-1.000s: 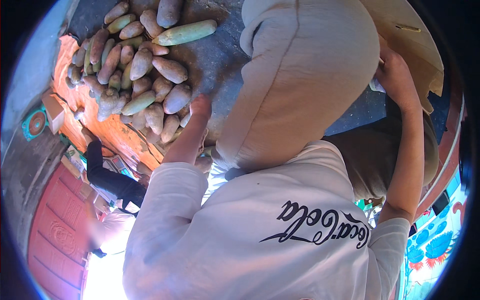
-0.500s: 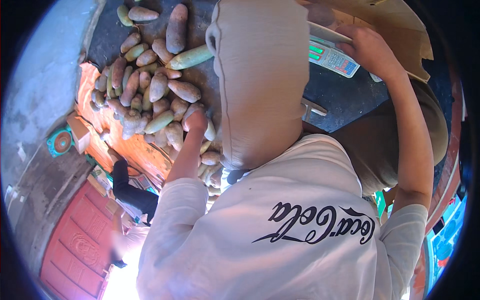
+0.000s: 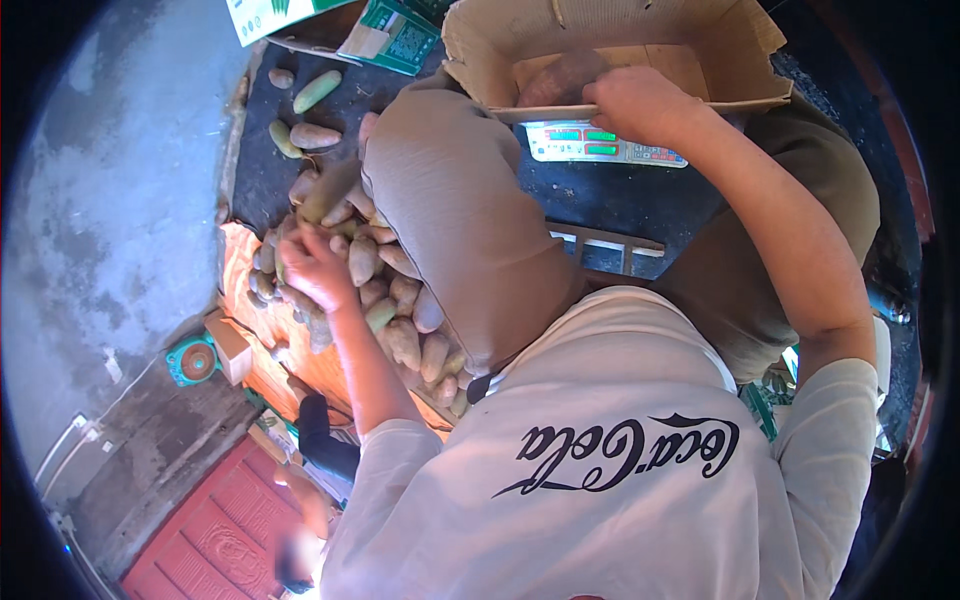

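Observation:
Over the left side of a heap of root vegetables (image 3: 405,345), long and rounded, brownish-pink and green, is my left hand (image 3: 318,268). Its fingers look bent but are smeared by motion, so a grip cannot be made out. A blurred greenish-brown root vegetable (image 3: 330,190) lies just beyond the fingertips. My right hand (image 3: 645,103) is closed on the near edge of an open cardboard box (image 3: 740,40). Inside the box, beside that hand, lies a large reddish-brown root vegetable (image 3: 562,80). A digital scale (image 3: 600,145) with green displays sits under the box.
My bent left knee (image 3: 450,200) stands between heap and scale. A green and white carton (image 3: 390,35) is at the far left. Orange sheeting (image 3: 265,335) lies under part of the heap. A small metal frame (image 3: 610,245) lies between my legs. Another person (image 3: 320,435) is at the lower left.
My view has swung, bringing the box and its vegetable into fuller sight. My left hand has moved from the heap's near right to its left side. My right hand stays on the box edge.

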Motion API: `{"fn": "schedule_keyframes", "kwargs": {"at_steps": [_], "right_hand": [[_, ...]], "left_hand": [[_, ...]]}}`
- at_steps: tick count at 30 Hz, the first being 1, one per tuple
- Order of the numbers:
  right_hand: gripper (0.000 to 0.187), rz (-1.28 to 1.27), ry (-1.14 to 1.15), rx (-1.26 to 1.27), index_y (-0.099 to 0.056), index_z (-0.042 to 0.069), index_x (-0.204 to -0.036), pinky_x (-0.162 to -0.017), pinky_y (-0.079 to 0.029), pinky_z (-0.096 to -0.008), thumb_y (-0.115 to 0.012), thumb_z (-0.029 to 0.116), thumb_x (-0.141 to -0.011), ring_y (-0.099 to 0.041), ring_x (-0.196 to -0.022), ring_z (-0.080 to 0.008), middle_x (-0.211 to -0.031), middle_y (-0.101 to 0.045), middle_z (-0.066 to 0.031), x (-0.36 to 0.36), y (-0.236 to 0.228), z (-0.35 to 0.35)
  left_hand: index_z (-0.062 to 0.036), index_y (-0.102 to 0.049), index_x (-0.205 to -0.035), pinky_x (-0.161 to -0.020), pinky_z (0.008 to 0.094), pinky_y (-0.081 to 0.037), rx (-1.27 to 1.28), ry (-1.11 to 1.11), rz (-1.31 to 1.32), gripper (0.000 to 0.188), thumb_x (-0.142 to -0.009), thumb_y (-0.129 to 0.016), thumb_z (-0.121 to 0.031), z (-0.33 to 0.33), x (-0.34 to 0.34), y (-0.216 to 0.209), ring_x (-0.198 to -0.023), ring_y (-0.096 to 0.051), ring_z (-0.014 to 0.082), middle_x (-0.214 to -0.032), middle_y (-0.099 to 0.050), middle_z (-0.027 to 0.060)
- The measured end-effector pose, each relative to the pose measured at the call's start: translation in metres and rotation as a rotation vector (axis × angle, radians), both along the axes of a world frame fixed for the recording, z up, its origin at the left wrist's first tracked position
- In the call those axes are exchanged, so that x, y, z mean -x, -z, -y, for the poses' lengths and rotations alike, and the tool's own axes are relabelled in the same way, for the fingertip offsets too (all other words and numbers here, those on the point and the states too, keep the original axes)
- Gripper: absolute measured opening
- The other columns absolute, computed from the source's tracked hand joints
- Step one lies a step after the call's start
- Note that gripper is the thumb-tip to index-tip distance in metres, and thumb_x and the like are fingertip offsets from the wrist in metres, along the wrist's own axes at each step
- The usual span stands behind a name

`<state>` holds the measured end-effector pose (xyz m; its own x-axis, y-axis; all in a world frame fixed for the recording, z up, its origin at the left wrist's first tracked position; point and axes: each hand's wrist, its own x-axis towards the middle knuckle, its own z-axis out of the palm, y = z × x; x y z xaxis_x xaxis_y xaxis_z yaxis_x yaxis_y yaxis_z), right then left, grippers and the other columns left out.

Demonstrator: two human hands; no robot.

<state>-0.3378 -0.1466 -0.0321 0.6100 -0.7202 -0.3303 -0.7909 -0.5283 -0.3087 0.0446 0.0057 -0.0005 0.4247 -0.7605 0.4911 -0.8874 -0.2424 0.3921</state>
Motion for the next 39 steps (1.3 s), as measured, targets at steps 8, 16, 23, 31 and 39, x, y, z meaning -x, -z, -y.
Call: {"fn": "schedule_keyframes", "kwargs": {"at_steps": [8,16,23,31,39], "right_hand": [[0.022,0.019,-0.025,-0.005,-0.066,0.003,-0.091,-0.079,-0.049,-0.0406,-0.062,0.02,-0.079,-0.063,-0.089,-0.0309,-0.088,-0.066,-0.0154,-0.003,-0.013,-0.004],[0.019,0.012,-0.077,0.022,-0.066,0.002,-0.089,-0.078,-0.049,-0.0403,-0.062,0.017,-0.078,-0.063,-0.089,-0.0302,-0.087,-0.066,-0.0162,-0.001,-0.013,-0.004],[0.023,0.134,-0.06,0.087,-0.06,0.001,-0.098,-0.082,-0.047,-0.0406,-0.06,0.015,-0.08,-0.061,-0.094,-0.0309,-0.093,-0.064,-0.0174,0.003,-0.005,-0.005],[0.021,0.054,-0.05,-0.015,-0.059,0.001,-0.097,-0.083,-0.047,-0.0423,-0.06,0.014,-0.081,-0.059,-0.094,-0.0329,-0.092,-0.064,-0.0169,-0.004,-0.002,-0.005],[0.021,0.039,-0.017,0.006,-0.059,0.004,-0.098,-0.082,-0.046,-0.0435,-0.061,0.016,-0.081,-0.059,-0.093,-0.0336,-0.092,-0.063,-0.0174,-0.012,-0.009,0.002]], "left_hand": [[0.0022,-0.05,-0.083,-0.061,0.0297,-0.053,0.344,0.33,-0.187,0.016,-0.091,-0.055,-0.01,0.109,0.059,-0.117,-0.062,-0.062,0.0167,-0.07,-0.062,0.0125],[-0.0011,-0.056,-0.088,-0.067,0.0266,-0.053,0.024,0.83,-0.77,0.01,-0.09,-0.054,-0.011,0.155,0.185,-0.096,-0.069,-0.066,0.017,-0.077,-0.067,0.0117],[-0.0008,-0.054,-0.105,-0.082,0.0286,-0.046,-0.53,0.976,-0.977,0.015,-0.092,-0.049,-0.006,0.177,0.225,-0.07,-0.092,-0.06,0.0144,-0.091,-0.063,0.0063],[-0.0012,-0.059,-0.104,-0.084,0.0254,-0.043,-0.093,0.708,-0.864,0.017,-0.09,-0.057,-0.011,0.142,0.14,-0.084,-0.093,-0.057,0.0117,-0.097,-0.064,0.006],[-0.0009,-0.064,-0.095,-0.07,0.0334,-0.049,-0.516,0.131,-0.307,0.021,-0.085,-0.059,-0.019,0.03,-0.041,0.056,-0.077,-0.066,0.025,-0.082,-0.067,0.0167]]}}
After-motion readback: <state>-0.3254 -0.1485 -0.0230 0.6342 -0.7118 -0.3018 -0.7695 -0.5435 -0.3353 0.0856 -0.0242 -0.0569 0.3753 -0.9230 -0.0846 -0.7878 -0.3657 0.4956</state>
